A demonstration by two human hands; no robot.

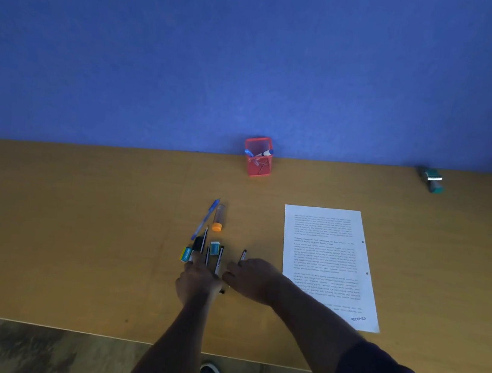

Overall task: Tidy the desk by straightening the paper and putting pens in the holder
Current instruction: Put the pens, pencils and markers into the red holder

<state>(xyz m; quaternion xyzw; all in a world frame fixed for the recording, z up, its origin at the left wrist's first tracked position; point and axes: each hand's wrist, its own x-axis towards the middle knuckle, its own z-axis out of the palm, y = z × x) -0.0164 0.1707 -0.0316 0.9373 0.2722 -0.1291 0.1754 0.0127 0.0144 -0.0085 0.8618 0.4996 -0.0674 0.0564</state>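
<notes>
Reaching forward over the wooden desk (75, 225), both hands sit low among a scatter of stationery. The left hand (198, 280) lies palm down with its fingers (193, 262) stretched straight onto a cluster of pens (219, 260), touching them rather than curling round any. Just beyond those fingertips lie a yellow-and-blue eraser box (186, 254), a small blue eraser (214, 248), a blue pen (205, 219) angled away, and an orange-capped tube (218, 217) beside it. The right hand (252, 279) rests close beside the left, knuckles up, fingers bent down toward the desk; whether they pinch anything I cannot tell. A dark marker (243, 255) pokes out just past its knuckles. To the right of that hand, partly under the forearm, lies the printed paper (324, 248), slightly skewed to the desk edge. Well beyond both hands, against the blue wall (258, 45), stands the red mesh holder (258, 156) with a couple of pens inside. A green stamp (432, 180) sits far off to the right.
</notes>
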